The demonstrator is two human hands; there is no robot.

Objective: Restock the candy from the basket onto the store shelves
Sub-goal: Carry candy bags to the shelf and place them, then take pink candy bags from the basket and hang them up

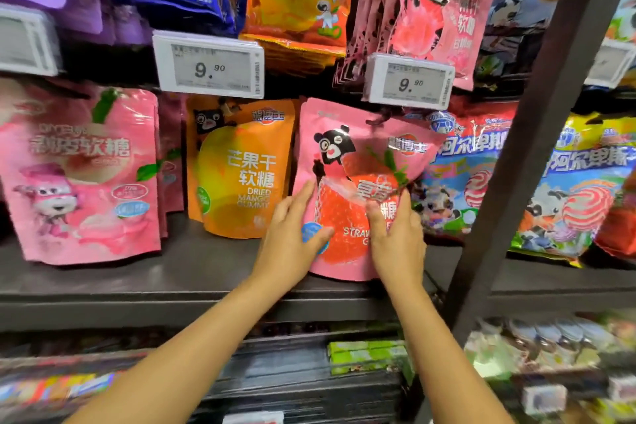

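A pink strawberry gummy bag (347,162) with a black bear on it stands on the dark shelf (192,272), between an orange mango gummy bag (241,165) and a blue lollipop bag (461,175). My left hand (292,234) lies flat against the bag's lower left, fingers spread. My right hand (395,234) grips its right edge, thumb across the front, and the bag creases there. No basket is in view.
A pink peach candy bag (82,175) stands at the left. Two price tags reading 9.90 (210,65) (409,81) hang above the shelf. More bags hang on the row above. A dark upright post (516,155) slants at the right. Blurred goods fill lower shelves.
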